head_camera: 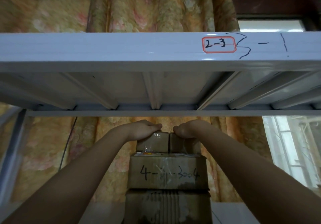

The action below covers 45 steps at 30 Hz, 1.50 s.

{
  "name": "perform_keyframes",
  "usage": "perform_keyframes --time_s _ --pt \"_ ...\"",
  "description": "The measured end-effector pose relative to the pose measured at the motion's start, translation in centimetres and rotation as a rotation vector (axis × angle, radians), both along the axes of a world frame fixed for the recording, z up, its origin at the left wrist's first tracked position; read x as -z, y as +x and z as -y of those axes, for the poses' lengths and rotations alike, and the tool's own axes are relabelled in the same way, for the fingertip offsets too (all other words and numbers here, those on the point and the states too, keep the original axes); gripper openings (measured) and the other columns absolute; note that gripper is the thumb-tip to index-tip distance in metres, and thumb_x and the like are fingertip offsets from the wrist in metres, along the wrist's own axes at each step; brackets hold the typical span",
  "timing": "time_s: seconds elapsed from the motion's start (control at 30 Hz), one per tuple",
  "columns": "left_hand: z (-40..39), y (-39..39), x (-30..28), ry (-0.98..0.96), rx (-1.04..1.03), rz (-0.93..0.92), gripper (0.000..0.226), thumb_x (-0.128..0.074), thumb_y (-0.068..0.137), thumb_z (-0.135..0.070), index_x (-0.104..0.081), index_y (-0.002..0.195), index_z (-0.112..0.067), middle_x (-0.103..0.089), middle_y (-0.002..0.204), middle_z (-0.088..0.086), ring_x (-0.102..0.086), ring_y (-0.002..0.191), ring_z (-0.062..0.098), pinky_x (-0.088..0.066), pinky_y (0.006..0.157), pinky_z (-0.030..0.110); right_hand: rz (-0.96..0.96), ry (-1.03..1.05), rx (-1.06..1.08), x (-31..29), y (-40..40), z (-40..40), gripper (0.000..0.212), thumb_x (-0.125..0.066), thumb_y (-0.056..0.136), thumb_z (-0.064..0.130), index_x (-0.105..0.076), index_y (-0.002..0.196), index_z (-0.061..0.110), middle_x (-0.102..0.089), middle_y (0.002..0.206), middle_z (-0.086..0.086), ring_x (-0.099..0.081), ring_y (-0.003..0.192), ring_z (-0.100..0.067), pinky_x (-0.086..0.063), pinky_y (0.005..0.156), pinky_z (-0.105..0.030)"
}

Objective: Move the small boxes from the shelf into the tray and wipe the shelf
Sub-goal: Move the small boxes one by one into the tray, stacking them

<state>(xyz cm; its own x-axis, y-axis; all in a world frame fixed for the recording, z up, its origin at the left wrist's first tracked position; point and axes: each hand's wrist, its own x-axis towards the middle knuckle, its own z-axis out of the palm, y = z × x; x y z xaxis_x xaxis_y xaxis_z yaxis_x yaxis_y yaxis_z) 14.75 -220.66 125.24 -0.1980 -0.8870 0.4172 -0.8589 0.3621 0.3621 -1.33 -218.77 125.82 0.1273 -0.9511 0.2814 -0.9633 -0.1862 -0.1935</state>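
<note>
Cardboard boxes: 2 small boxes (160, 143), 1 under each hand.
Hands: left hand (145, 130) and right hand (188, 129) each gripped 1.
Risk: stack below (166, 171) could topple if nudged.

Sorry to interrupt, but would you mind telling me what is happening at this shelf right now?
A person is reaching up with both bare hands to two small brown cardboard boxes sitting side by side atop a stack. The left hand rests on the left small box and the right hand on the right small box. Both boxes sit on a larger cardboard box with handwritten numbers, under the white metal shelf beam. No tray is in view.
</note>
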Motion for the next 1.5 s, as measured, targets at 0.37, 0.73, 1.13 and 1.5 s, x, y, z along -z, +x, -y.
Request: perform_keyframes --time_s 0.37,0.73,1.13,1.5 --pt "-2.2 -1.4 -1.4 -0.062 -0.070 0.163 0.038 -0.029 0.101 -0.047 -0.059 0.110 -0.025 -0.055 0.126 0.004 -0.048 0.126 0.024 -0.033 0.107 0.034 -0.051 -0.254 0.122 -0.1 0.5 0.2 0.049 -0.027 0.100 0.039 -0.045 0.136 0.012 -0.050 0.136 -0.009 -0.048 0.122 -0.024 -0.038 0.094 -0.034" --pt "-5.9 -1.8 2.5 -0.450 -0.037 0.065 0.037 -0.038 0.100 -0.029 -0.066 0.107 -0.007 -0.063 0.119 0.010 -0.055 0.112 0.026 -0.042 0.093 0.031 -0.148 -0.496 0.181 3.0 -1.9 -5.1 0.043 -0.032 0.100 0.033 -0.053 0.129 0.009 -0.053 0.134 -0.012 -0.051 0.121 -0.030 -0.040 0.097 -0.039" --pt "-10.6 -5.1 4.6 -0.647 -0.111 0.214 0.038 -0.037 0.099 -0.032 -0.061 0.124 -0.015 -0.054 0.133 0.009 -0.048 0.122 0.028 -0.043 0.095 0.037 -0.185 -0.526 0.258 5.3 -5.4 -10.3 0.042 -0.032 0.100 0.037 -0.059 0.118 0.009 -0.059 0.124 -0.009 -0.056 0.113 -0.027 -0.041 0.082 -0.034" --pt "-13.1 -17.3 7.2 -0.555 0.101 0.285 0.033 -0.042 0.097 -0.032 -0.065 0.117 -0.019 -0.062 0.120 0.002 -0.057 0.108 0.021 -0.049 0.088 0.036 -0.248 -0.366 0.431 8.1 -13.8 -14.5 0.037 -0.035 0.098 0.030 -0.059 0.118 0.011 -0.062 0.117 -0.007 -0.060 0.106 -0.027 -0.046 0.087 -0.036"
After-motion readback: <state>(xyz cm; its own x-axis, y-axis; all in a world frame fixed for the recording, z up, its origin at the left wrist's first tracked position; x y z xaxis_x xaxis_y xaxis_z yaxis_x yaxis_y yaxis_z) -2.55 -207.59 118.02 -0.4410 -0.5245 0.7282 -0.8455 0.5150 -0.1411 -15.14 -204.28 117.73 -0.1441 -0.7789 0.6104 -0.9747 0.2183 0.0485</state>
